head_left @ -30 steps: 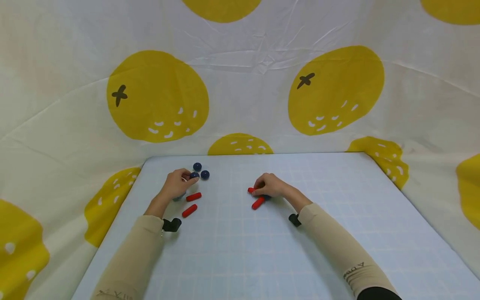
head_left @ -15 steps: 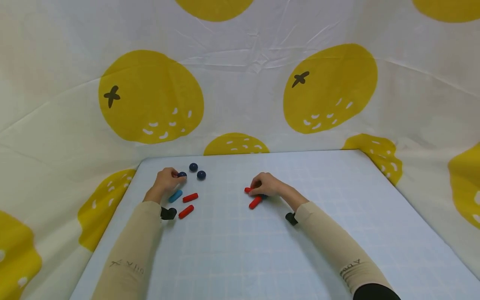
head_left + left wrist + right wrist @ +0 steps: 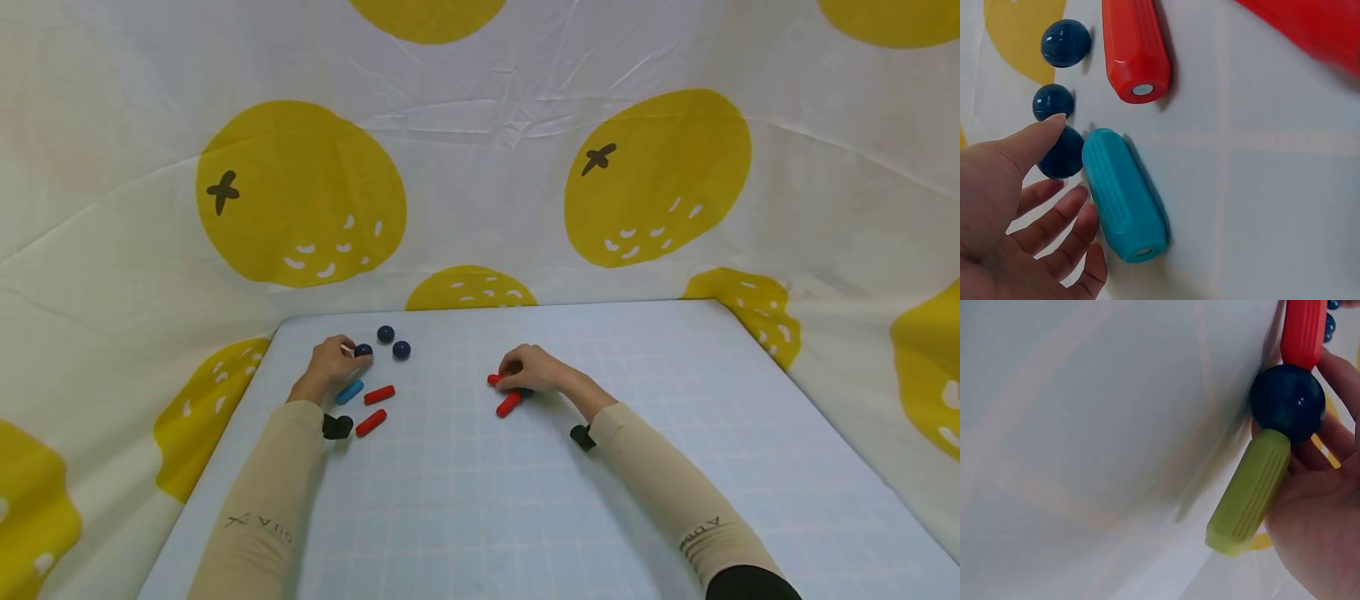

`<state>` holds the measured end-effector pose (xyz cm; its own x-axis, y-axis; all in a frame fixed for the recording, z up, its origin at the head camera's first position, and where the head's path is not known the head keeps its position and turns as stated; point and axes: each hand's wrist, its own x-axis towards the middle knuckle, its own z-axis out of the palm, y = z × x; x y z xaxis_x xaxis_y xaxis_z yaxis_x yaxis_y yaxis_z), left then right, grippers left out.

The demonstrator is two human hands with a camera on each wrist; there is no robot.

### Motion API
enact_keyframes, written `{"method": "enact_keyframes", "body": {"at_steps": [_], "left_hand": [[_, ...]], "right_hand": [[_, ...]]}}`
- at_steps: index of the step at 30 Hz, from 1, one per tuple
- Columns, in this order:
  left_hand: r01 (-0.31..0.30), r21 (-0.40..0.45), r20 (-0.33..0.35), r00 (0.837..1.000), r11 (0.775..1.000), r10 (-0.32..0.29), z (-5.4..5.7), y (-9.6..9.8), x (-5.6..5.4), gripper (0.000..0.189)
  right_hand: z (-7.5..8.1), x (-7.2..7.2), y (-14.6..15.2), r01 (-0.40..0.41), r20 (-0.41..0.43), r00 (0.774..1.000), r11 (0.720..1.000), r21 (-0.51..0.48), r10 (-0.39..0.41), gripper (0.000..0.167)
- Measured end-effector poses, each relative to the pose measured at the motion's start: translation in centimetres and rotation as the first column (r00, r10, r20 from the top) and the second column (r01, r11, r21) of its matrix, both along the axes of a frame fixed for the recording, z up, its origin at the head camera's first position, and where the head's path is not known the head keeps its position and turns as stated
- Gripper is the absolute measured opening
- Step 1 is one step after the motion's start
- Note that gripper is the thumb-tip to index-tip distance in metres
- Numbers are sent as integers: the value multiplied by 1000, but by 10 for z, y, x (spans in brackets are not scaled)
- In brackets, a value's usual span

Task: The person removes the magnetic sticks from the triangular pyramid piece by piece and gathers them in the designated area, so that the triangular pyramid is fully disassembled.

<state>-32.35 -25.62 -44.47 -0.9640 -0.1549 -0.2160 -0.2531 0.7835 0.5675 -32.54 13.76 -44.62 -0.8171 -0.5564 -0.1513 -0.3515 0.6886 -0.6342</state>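
In the head view my left hand pinches a dark blue ball at the table's far left; the left wrist view shows the thumb across this ball, other fingers loosely bent. Beside it lies a turquoise rod. My right hand holds a joined piece near the far middle, its fingertips around a red rod. In the right wrist view, a dark blue ball joins another red rod and a green rod. The fingers behind that ball are partly hidden.
Two more dark blue balls stand right of my left hand. Two loose red rods lie nearer me. A patterned cloth hangs behind the table's far edge.
My left hand has drawn its ball leftward, away from the other two balls, and the turquoise rod shows more fully. The right hand stays about where it was. The head view shifted slightly.
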Motion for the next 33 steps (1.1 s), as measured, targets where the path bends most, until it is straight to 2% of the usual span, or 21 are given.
{"method": "enact_keyframes", "body": {"at_steps": [4,8,13,16,20,24,28,30,33], "left_hand": [[-11,-12,0,1000,1000,11,1,-2,3,60],[3,-37,-22,1000,999,-4,5,-7,8,61],[66,-154,-112,990,986,-84,15,-3,17,62],[110,-251,-183,970,962,-159,20,6,26,62],[173,-323,-251,932,930,-261,23,25,38,62],[248,-344,-287,891,906,-353,23,49,46,63],[329,-324,-305,851,887,-427,19,77,52,62],[369,-300,-293,842,880,-453,16,92,54,59],[411,-248,-258,845,877,-469,9,113,54,57]], "right_hand": [[2,2,4,-21,-11,1000,1000,18,21,30],[7,5,12,-43,-21,999,999,30,43,40],[16,10,26,-55,-47,997,998,25,56,36],[17,12,33,-58,-60,996,998,24,59,34],[16,15,38,-62,-61,996,998,19,63,29],[13,17,40,-58,-58,997,998,14,58,24],[12,15,40,-62,-61,996,998,12,62,23],[11,14,41,-58,-55,997,998,8,58,22],[10,12,41,-54,-43,998,999,-4,54,21]]}}
